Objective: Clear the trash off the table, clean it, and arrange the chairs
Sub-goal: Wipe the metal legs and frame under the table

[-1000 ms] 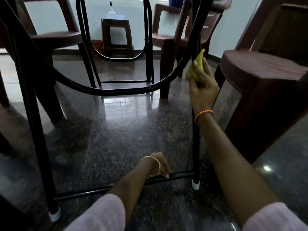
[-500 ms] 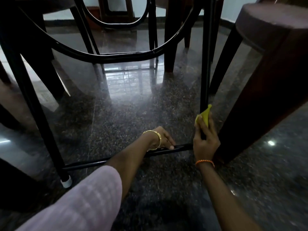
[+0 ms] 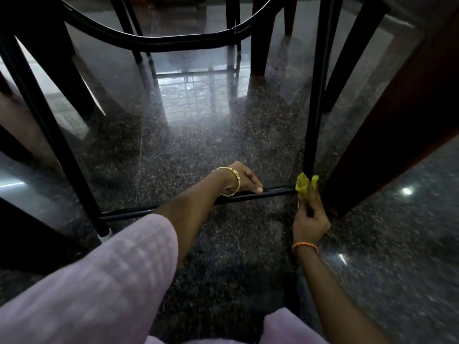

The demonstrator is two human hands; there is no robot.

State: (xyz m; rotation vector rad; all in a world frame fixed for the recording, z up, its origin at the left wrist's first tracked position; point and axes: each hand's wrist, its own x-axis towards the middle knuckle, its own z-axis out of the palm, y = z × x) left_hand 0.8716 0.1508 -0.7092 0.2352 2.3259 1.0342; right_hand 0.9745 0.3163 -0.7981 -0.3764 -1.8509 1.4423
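I am low down under the table, looking at its black metal frame. My left hand (image 3: pixel 242 178) grips the low crossbar (image 3: pixel 273 191) near the floor, fingers curled over it. My right hand (image 3: pixel 310 217) holds a yellow cloth (image 3: pixel 305 183) bunched in its fingers, pressed against the foot of the right front table leg (image 3: pixel 315 95) where the crossbar meets it. The left front table leg (image 3: pixel 57 145) ends in a white foot cap.
A brown plastic chair leg (image 3: pixel 387 135) stands right beside my right hand. More brown chair legs (image 3: pixel 260 40) stand behind and at the left. A curved black brace (image 3: pixel 173 42) spans the frame. The floor (image 3: pixel 198 150) is dark polished granite.
My right hand has slid the yellow cloth down the right table leg, from high up to its foot by the crossbar. My left hand has stayed on the crossbar. My view has tipped downward.
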